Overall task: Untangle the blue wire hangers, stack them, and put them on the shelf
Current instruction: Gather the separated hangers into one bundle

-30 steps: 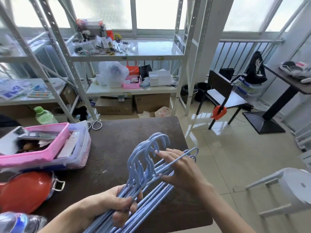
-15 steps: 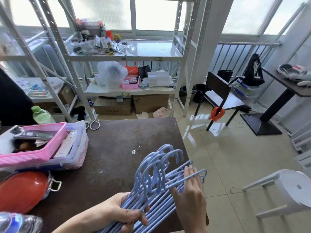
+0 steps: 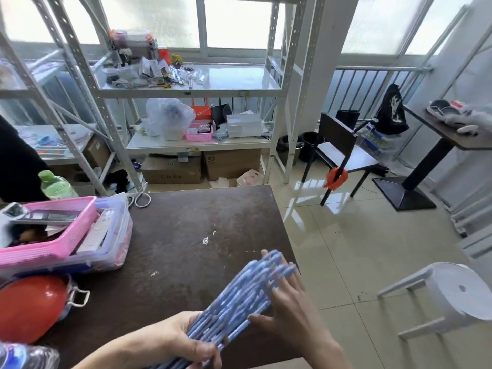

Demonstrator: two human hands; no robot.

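Observation:
A bunch of several blue wire hangers (image 3: 239,296) lies stacked together above the near right part of the dark table (image 3: 186,235), blurred by motion. My left hand (image 3: 194,342) grips the bunch at its lower end. My right hand (image 3: 287,299) lies flat against the right side of the bunch, fingers spread along the wires up to the hooks. The white metal shelf (image 3: 234,83) stands behind the table; its upper board is partly bare on the right.
A pink basket (image 3: 56,235) in a clear box, a red helmet (image 3: 29,307) and a green bottle (image 3: 56,185) sit at the table's left. A white plastic stool (image 3: 458,296) stands on the floor at right; a dark chair (image 3: 340,147) beyond.
The hanger bunch has dropped lower and flattened, its hooks no longer fanned out. My right hand has shifted from the hooks to press flat along the bunch's side.

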